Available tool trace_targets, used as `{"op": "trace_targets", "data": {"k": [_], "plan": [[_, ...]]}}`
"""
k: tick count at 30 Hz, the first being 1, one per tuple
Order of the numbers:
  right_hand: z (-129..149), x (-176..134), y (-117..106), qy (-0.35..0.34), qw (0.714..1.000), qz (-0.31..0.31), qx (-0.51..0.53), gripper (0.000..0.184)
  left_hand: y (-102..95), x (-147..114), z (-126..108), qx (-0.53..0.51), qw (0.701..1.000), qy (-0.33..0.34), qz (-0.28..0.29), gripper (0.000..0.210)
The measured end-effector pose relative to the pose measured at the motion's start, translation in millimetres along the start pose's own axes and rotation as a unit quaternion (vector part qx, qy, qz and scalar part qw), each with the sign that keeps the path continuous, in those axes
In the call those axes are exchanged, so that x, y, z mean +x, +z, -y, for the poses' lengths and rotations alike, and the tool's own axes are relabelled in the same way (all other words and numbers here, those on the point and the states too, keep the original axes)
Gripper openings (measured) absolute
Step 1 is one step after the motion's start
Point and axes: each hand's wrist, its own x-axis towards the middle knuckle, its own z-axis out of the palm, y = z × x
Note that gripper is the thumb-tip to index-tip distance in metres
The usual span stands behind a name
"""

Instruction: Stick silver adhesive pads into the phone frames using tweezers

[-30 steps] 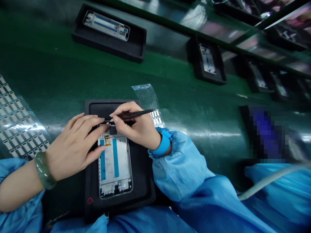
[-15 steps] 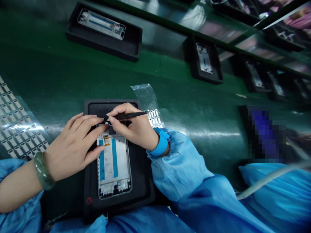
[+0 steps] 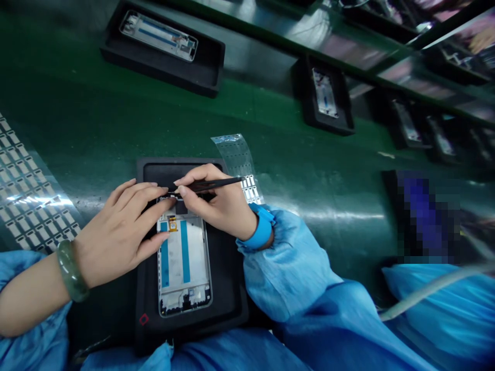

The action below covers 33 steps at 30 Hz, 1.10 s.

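one phone frame [image 3: 176, 268] lies in a black tray [image 3: 228, 288] on the green worktop [image 3: 320, 175], a pair of blue strips [image 3: 185, 252] running along it. the left hand [image 3: 119, 232] arches over the frame's upper left, its thumb tip at the side edge just beside a small orange part [image 3: 172, 225] and its forefinger at the top end; whether those fingers pinch anything there, one cannot tell. the right hand [image 3: 220, 206] holds a slim dark tool [image 3: 222, 182] between thumb and fingers, above the frame's top end, close to the left fingertips.
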Motion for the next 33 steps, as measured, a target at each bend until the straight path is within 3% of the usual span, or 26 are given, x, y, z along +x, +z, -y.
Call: {"op": "trace_targets", "data": {"k": [19,33], "plan": [[-2.9,0.9,1.5,0.058,0.996,0.003,0.061,0.009,0.1,-0.7,0.1,-0.006,1.0,-0.005,0.001,0.047],[0.0,-0.8,0.8,0.0,1.0,0.003,-0.024,0.004,0.2,-0.6,0.1,-0.018,1.0,-0.012,0.004,0.048]]}}
